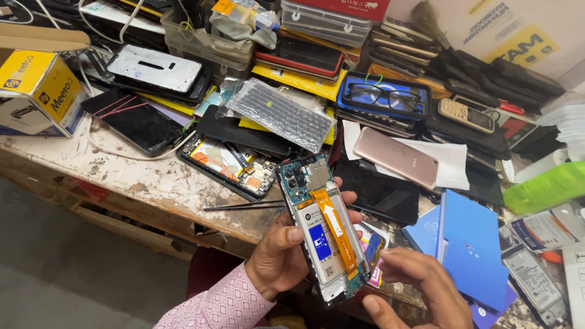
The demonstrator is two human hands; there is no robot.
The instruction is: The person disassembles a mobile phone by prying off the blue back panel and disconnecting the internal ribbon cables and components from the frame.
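Note:
My left hand (281, 253) holds an opened phone (322, 226) with its back cover off, showing the white battery, an orange flex cable and the green circuit board. The thumb rests on the battery's left side and the fingers wrap behind. My right hand (413, 286) hovers at the phone's lower right corner, fingers curled and apart, holding nothing that I can see. A pair of black tweezers (244, 206) lies on the bench just left of the phone.
The worn wooden bench (152, 180) is crowded: another opened phone (234, 166), a cracked black screen (135, 122), a rose-gold phone (396, 157), glasses on a blue case (384, 97), blue boxes (469, 244), a yellow carton (39, 91), spare batteries (536, 280).

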